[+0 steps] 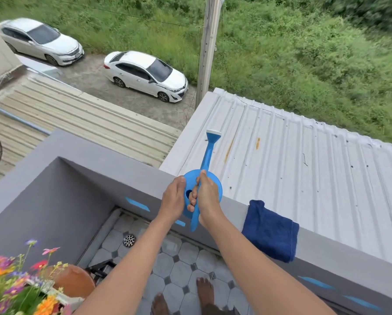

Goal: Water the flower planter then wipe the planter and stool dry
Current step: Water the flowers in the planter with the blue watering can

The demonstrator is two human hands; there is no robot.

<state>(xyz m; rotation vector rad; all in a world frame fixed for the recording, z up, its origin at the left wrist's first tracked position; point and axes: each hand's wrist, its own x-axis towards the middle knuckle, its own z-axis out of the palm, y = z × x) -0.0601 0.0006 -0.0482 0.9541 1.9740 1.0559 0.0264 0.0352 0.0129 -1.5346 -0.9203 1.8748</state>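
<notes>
A blue watering can with a white-tipped spout sits at the top of the grey balcony wall, its spout pointing away over the metal roof. My right hand grips its handle. My left hand holds the can's left side, fingers near the filling hole. A dark blue cloth hangs over the wall to the right of the can. The flower planter with colourful flowers is at the bottom left, beside a round brown stool top.
The tiled balcony floor has a drain near the wall, and my bare feet show at the bottom. Beyond the wall lie a white corrugated roof, a pole, two white parked cars and grass.
</notes>
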